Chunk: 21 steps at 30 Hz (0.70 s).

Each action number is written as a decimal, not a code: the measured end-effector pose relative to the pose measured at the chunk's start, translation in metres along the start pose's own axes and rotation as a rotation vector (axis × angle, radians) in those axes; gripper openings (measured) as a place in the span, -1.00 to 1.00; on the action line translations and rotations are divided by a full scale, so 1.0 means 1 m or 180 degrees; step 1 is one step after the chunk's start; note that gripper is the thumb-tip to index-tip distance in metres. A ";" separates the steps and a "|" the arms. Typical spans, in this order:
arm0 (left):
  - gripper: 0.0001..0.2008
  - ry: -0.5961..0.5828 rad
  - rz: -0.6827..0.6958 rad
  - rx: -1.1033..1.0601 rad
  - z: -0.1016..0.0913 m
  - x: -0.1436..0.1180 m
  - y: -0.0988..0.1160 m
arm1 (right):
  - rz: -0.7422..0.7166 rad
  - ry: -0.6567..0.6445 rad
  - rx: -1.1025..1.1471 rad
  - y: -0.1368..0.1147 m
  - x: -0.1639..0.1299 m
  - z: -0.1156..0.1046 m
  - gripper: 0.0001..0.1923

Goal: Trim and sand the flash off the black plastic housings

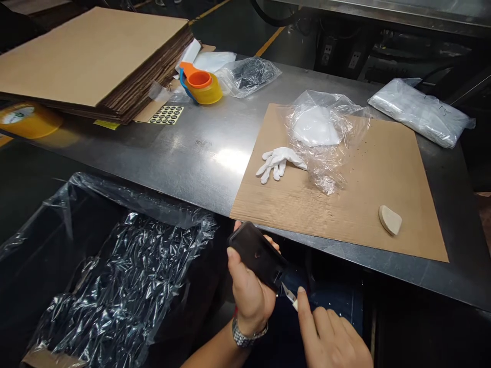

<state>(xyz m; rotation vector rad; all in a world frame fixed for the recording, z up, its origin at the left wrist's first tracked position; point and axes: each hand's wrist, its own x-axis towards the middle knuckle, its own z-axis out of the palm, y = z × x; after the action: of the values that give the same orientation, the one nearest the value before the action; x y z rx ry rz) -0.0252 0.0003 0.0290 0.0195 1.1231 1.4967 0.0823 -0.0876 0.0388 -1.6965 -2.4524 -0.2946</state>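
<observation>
Bin (49, 245) lined with plastic, bagged gloves (318, 128)

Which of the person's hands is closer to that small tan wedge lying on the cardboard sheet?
The right hand. It sits below the tan wedge, slightly left of it. The left hand, holding the black part, is farther left.

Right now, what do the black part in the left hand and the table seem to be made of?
The black part, held by the left hand, looks like glossy moulded plastic: smooth, with soft highlights. The right hand holds a small blade against it. The table looks like brushed sheet metal: grey, with a bright glare.
</observation>
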 end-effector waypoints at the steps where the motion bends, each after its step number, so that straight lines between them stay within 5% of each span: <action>1: -0.57 0.0021 -0.0102 0.0022 0.000 0.001 0.001 | 0.0030 -0.0023 0.0000 0.002 0.000 0.000 -0.65; 10: -0.52 0.0121 -0.1334 0.0302 -0.001 0.006 0.009 | 0.0233 -0.0181 0.0497 0.029 -0.009 0.006 -0.63; 21: -0.54 -0.0126 -0.1368 0.0218 -0.002 0.005 0.009 | -0.0225 -0.0365 0.0530 0.040 -0.006 -0.005 -0.67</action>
<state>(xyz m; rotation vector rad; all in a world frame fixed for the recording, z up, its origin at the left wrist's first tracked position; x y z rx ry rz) -0.0341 0.0044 0.0310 -0.1367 1.0668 1.0709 0.1225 -0.0808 0.0453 -1.6026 -2.5407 0.0005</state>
